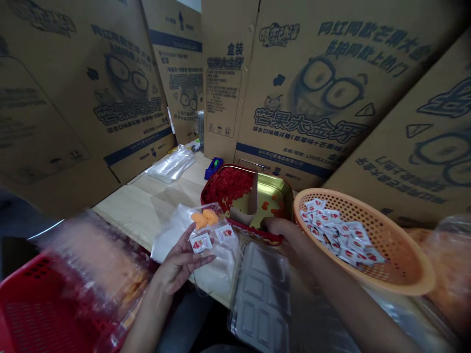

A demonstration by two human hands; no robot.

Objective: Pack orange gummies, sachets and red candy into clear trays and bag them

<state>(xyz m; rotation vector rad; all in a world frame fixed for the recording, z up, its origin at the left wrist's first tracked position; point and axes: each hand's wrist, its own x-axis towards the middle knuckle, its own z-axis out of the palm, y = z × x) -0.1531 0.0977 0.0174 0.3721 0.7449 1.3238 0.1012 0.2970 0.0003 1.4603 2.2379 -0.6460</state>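
My left hand (180, 262) grips the near left side of a clear plastic tray (222, 252). In that tray lie orange candy pieces (204, 219) at the far end and two small white sachets with red print (200, 242), close to my fingers. My right hand (272, 226) reaches over the near rim of a red tin with a gold inside (272, 185). Its fingertips are down by the right compartment, where a few orange pieces (277, 212) lie, and what they hold is hidden. A cardboard divider (253, 196) separates this side from the red pieces (230, 185) on the left.
Clear compartment trays (259, 294) lie before me. An orange basket (405, 250) with white sachets stands right. A red basket (33, 314) with bagged orange pieces stands left. Plastic bags (171, 164) and a blue tape dispenser (213, 168) lie farther back. Cardboard boxes (228, 98) wall the table.
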